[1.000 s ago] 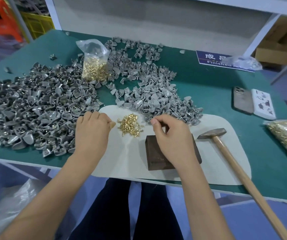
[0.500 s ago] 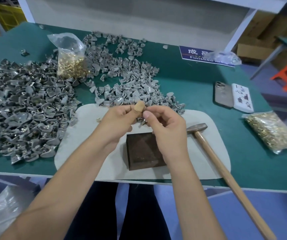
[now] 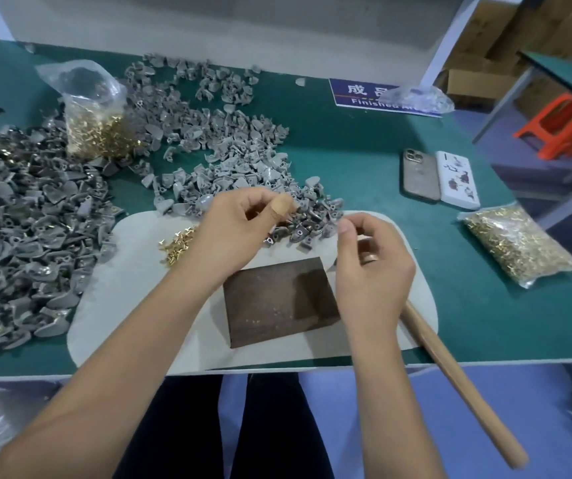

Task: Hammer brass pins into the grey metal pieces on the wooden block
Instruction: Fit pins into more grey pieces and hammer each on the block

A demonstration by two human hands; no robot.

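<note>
Dark wood forms the block (image 3: 279,300), which is lying on a pale mat (image 3: 129,307) at the near edge of the green table (image 3: 357,160), its top bare. Just behind it, the left hand (image 3: 234,233) is hovering with fingers curled toward the thumb; whether it is pinching anything I cannot tell. The right hand (image 3: 369,267) is hanging beside the block, fingertips drawn together, contents unclear. Loose brass pins (image 3: 175,245) are lying left of the block, grey metal pieces (image 3: 229,167) heaped beyond. A hammer handle (image 3: 460,385) is sticking out over the table edge, with two phones (image 3: 440,179) and a bag of pins (image 3: 515,245) farther right.
</note>
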